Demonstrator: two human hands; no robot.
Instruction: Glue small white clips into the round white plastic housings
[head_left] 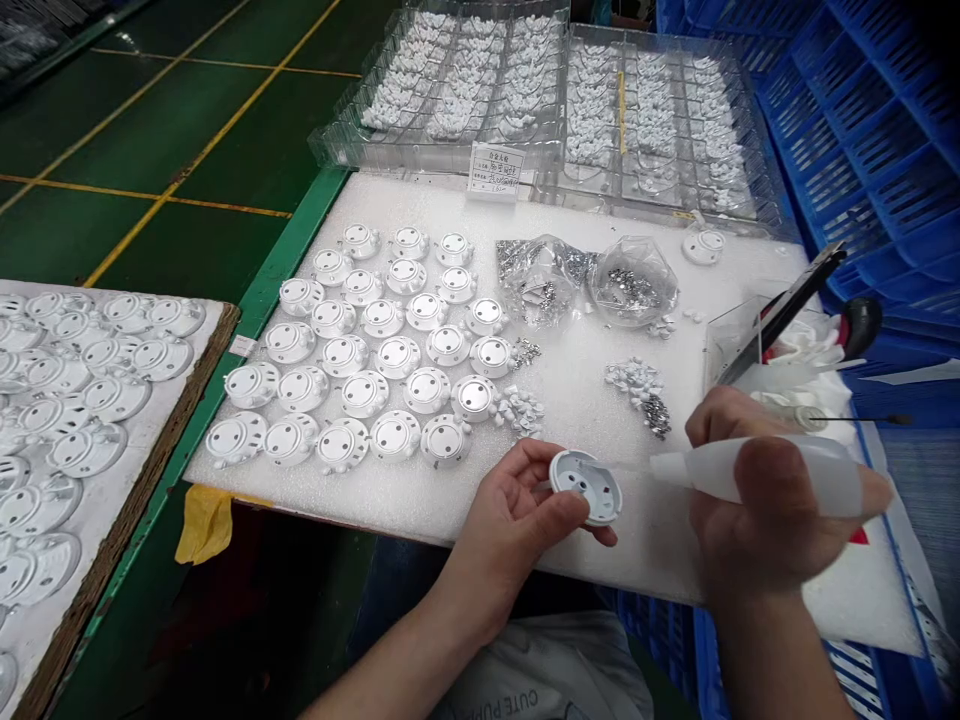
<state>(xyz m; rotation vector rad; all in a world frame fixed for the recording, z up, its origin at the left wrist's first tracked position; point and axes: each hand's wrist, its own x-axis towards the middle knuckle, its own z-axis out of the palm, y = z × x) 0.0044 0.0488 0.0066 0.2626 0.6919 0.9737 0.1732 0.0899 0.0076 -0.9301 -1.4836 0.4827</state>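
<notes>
Near the front edge of the foam sheet, my left hand [517, 515] grips a round white plastic housing [592, 485], its hollow inner side facing up and toward the right. My right hand [757, 520] is closed around a translucent squeeze bottle [712, 470], somewhat blurred. The bottle's nozzle points left at the housing, with a gap between them. Rows of similar white round housings [397, 357] lie on the foam to the left. Small white plastic pieces [521, 410] and small metal parts [656, 415] sit in little piles beyond my hands.
Clear bags of metal parts [634, 280] lie mid-table. Transparent trays [450, 150] with white pieces stand at the back, behind a paper label [495, 172]. Tweezers [787, 310] lean at the right beside blue crates [870, 130]. Another board [172, 400] of housings is at the left.
</notes>
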